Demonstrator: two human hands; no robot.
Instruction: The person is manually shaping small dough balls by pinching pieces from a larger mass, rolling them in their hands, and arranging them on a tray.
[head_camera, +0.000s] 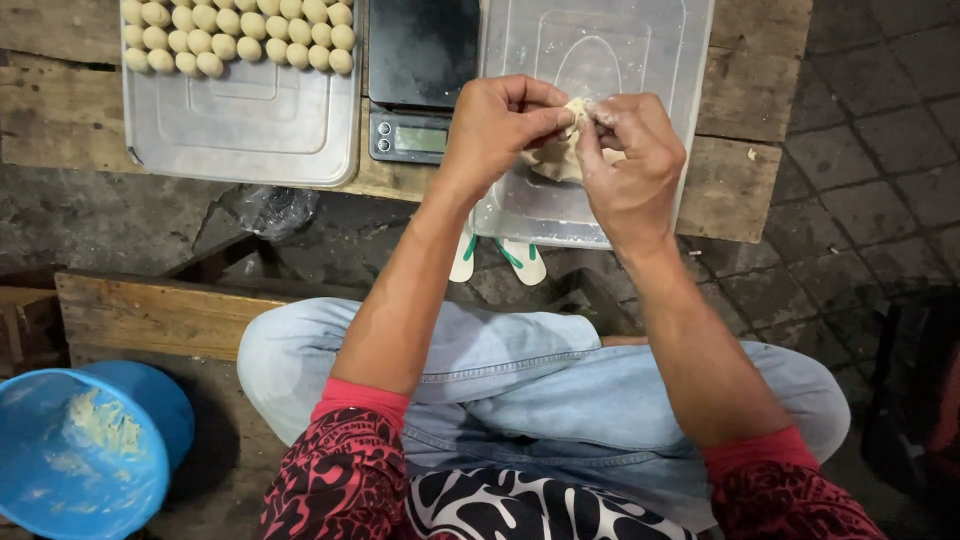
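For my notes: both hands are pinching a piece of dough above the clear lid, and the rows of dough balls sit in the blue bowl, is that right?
Not quite. The head view shows the dough balls on a clear tray, not in the blue bowl. Both the left hand and right hand do pinch the dough above the clear lid.

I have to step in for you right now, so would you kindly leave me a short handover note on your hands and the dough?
Left hand and right hand: both pinch one piece of dough, held above the empty plastic tray.
Done: rows of rolled dough balls sit on the left tray; the scale stands between the trays.
Left: this piece is not yet shaped; the blue bowl on the bench holds only scraps.
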